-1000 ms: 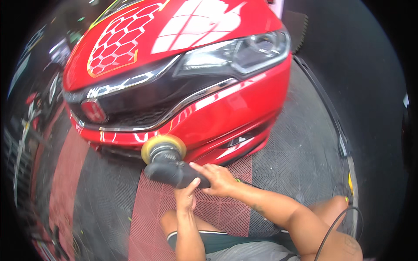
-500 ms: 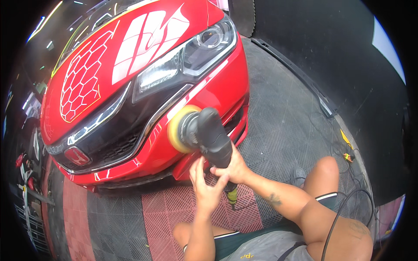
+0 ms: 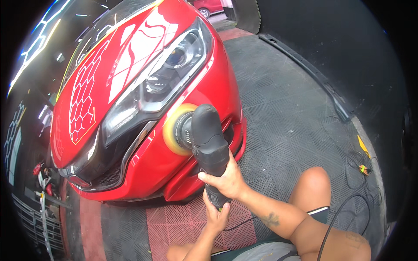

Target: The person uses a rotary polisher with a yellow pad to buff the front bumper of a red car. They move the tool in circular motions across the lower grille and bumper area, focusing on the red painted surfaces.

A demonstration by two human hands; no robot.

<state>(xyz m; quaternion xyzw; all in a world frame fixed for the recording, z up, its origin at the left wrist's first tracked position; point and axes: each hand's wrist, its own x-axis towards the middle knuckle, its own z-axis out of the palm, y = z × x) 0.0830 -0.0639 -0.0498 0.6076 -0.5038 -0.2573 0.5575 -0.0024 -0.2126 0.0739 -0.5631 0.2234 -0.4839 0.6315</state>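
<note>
Rack (image 3: 32, 226), pale bars: well to the left of the left hand (image 3: 216, 216); detail too blurred to tell.

Car (image 3: 104, 106), red: ahead and to the left of the hands, front end nearest. Dark grille (image 3: 114, 174) low on the left; clear headlight (image 3: 161, 82) farther ahead, slanting up and rightward.

Pad (image 3: 170, 132), yellow, round: ahead and to the left of both hands, fitted to the polisher (image 3: 211, 138); stands on edge, face turned left to the front bumper (image 3: 152, 167), apparently touching it, below the headlight.

Polisher, black: directly ahead of the hands, its rear part within them. Long axis runs from a rounded head, farthest out, back and slightly rightward to the handle end at the left hand; head points ahead, pad side faces left.

Left hand: closed about the handle end, thumb at its right side.

Right hand (image 3: 230, 180): just ahead of the left, wrapped round the body from the right, thumb laid leftward across it; fingers partly hidden.

Floor (image 3: 278, 122), grey tiles: ahead and to the right of the hands.

Cable (image 3: 332, 220), black: right of the right hand, looped by that arm.

Wall (image 3: 335, 52), black: far right, beyond the hands.
</note>
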